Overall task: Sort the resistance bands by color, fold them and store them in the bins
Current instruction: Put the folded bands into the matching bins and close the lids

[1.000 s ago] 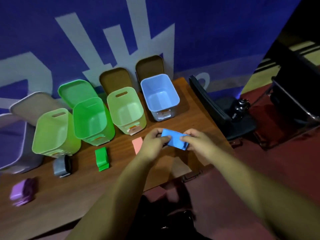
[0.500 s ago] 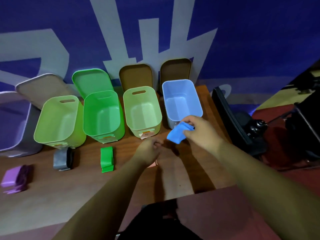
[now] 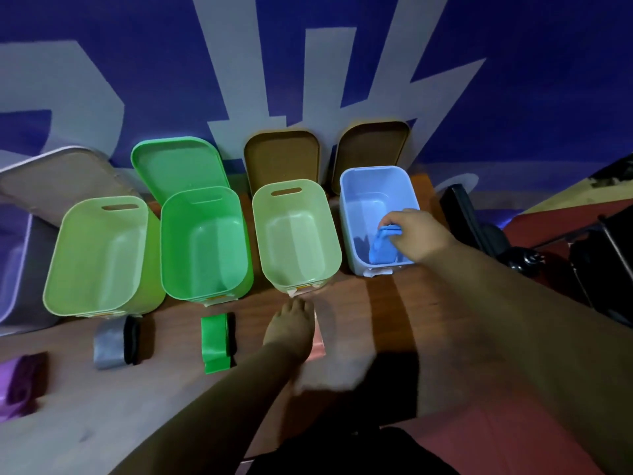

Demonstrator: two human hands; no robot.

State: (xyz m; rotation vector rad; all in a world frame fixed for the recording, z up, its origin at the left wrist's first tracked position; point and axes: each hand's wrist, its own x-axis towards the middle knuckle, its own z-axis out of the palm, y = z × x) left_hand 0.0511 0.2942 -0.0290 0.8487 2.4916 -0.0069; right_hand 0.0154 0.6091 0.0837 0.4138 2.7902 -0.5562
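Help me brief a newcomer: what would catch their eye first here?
The right hand holds a folded blue band inside the blue bin at the row's right end. Three green bins stand open to its left. The left hand rests on a pink band in front of them.

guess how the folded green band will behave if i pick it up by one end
Probably floppy: the green band is a thin flat strip, so its folds would likely fall open. It looks light, and lying flat it should not roll.
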